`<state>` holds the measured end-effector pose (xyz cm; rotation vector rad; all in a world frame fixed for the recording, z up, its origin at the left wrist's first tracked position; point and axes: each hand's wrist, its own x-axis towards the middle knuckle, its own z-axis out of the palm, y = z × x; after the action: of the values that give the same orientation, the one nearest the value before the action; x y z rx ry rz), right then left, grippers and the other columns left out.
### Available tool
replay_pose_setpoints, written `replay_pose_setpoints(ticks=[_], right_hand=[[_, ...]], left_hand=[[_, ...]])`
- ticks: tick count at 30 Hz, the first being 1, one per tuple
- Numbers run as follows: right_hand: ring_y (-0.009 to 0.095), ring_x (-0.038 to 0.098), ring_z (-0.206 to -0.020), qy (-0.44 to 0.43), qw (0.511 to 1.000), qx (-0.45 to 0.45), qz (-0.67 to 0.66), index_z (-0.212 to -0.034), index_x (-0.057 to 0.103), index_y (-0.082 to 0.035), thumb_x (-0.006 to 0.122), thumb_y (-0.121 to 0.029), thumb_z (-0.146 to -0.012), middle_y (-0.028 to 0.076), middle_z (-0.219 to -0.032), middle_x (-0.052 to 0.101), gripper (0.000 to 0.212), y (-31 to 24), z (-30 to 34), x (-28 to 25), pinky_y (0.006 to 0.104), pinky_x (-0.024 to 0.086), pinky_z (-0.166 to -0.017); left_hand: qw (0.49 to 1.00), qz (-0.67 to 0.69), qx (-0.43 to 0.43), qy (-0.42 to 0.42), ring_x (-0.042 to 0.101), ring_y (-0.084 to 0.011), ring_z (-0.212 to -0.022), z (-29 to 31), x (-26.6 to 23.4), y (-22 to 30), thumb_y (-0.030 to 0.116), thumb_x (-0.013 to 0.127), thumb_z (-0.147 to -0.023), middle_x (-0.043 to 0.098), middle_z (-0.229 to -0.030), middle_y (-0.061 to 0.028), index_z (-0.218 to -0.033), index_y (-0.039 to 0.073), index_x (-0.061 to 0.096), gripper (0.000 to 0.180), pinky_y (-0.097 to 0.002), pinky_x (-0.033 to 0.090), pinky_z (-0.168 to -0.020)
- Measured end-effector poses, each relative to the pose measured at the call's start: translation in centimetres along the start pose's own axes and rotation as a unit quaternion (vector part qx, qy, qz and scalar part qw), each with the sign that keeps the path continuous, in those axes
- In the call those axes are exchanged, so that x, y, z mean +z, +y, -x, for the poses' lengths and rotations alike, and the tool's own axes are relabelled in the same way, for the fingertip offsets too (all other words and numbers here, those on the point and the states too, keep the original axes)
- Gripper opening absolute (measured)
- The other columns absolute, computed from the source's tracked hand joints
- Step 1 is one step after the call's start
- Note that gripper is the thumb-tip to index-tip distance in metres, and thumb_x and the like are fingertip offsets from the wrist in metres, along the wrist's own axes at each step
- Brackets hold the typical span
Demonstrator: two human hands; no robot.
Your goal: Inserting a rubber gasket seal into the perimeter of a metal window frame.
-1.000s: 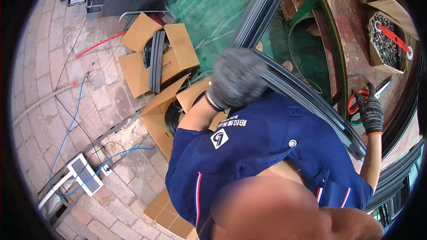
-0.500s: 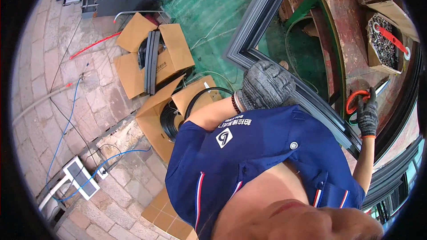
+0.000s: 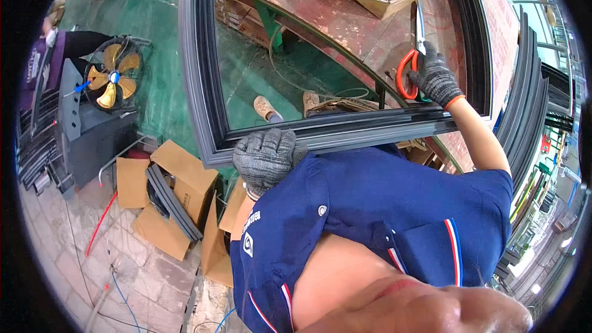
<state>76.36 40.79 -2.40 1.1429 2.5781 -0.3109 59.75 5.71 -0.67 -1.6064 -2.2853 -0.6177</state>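
Observation:
A large dark window frame [image 3: 354,138] lies across the worktable, its near left corner reaching past the table edge. My left hand [image 3: 268,155], in a grey knit glove, is closed over the near rail close to that corner; its fingertips are hidden. On the right, my gloved right hand [image 3: 439,80] has its fingers around the orange handle of a pair of scissors [image 3: 407,75]. The blades point away from me, toward the carton of small metal parts [image 3: 385,1]. Something green shows beneath the right hand, too covered to name.
The red, worn worktable [image 3: 320,0] spans the far side. Open cardboard boxes [image 3: 163,234] stand on the brick floor at left, one with dark strips. A fan with yellow blades [image 3: 112,77] stands farther left, near another person [image 3: 46,65]. Dark profiles [image 3: 524,105] are stacked at right.
My view has turned to the right, so the frame and boxes appear farther left. My left hand stays near the same corner. My right hand remains at the scissors, its fingers around the handle.

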Motion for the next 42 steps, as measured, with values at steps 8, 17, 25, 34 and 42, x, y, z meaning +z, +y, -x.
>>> replay_pose_setpoints(ticks=[8,17,25,34,42], right_hand=[[0.028,0.060,-0.098,-0.062,0.995,-0.039,-0.069,-0.127,0.040,-0.006,0.058,-0.015,-0.077,0.015,-0.102,0.060,0.054,3.0,0.3,-0.4,0.0359,0.045,-0.084],[0.005,0.043,-0.053,-0.137,0.826,-0.055,-0.544,-0.134,0.037,-0.009,0.054,-0.011,-0.082,-0.004,-0.069,0.045,0.054,5.8,-0.8,-3.5,0.0190,0.035,-0.047],[0.019,0.057,-0.081,-0.288,0.839,-0.423,-0.184,-0.129,0.043,-0.002,0.071,-0.036,-0.074,0.007,-0.108,0.055,0.071,-13.0,0.3,-9.2,0.0295,0.046,-0.073],[0.034,0.062,-0.088,-0.388,0.716,-0.576,0.074,-0.126,0.047,-0.007,0.068,-0.037,-0.076,0.019,-0.098,0.063,0.062,-24.6,-4.1,-8.8,0.0397,0.049,-0.078],[0.033,0.062,-0.089,-0.412,0.691,-0.570,0.167,-0.125,0.048,-0.005,0.077,-0.033,-0.067,0.019,-0.098,0.062,0.071,-29.2,-3.3,-10.1,0.0383,0.049,-0.079]], left_hand=[[0.999,0.011,-0.046,-0.006,0.055,-0.0155,-0.060,0.3,-0.5,0.3,0.024,0.058,-0.053,0.054,-0.066,0.0001,-0.069,0.016,0.058,0.019,-0.0325,0.043,-0.050],[0.993,0.051,-0.077,0.074,0.055,-0.0201,-0.063,1.6,0.0,0.4,0.035,0.062,-0.058,0.054,-0.066,-0.0006,-0.069,0.017,0.063,0.021,-0.0355,0.045,-0.055],[0.994,0.053,-0.091,0.033,0.054,-0.0213,-0.067,0.7,-0.5,0.7,0.034,0.059,-0.057,0.052,-0.067,-0.0032,-0.069,0.017,0.061,0.021,-0.0368,0.045,-0.059],[0.990,0.089,-0.082,0.072,0.056,-0.0216,-0.064,0.8,-0.2,0.6,0.029,0.059,-0.055,0.053,-0.067,-0.0036,-0.069,0.013,0.061,0.021,-0.0361,0.046,-0.056],[0.982,0.141,-0.094,0.081,0.057,-0.0219,-0.064,1.2,0.0,0.4,0.023,0.059,-0.056,0.056,-0.068,-0.0049,-0.072,0.010,0.063,0.021,-0.0354,0.048,-0.055]])
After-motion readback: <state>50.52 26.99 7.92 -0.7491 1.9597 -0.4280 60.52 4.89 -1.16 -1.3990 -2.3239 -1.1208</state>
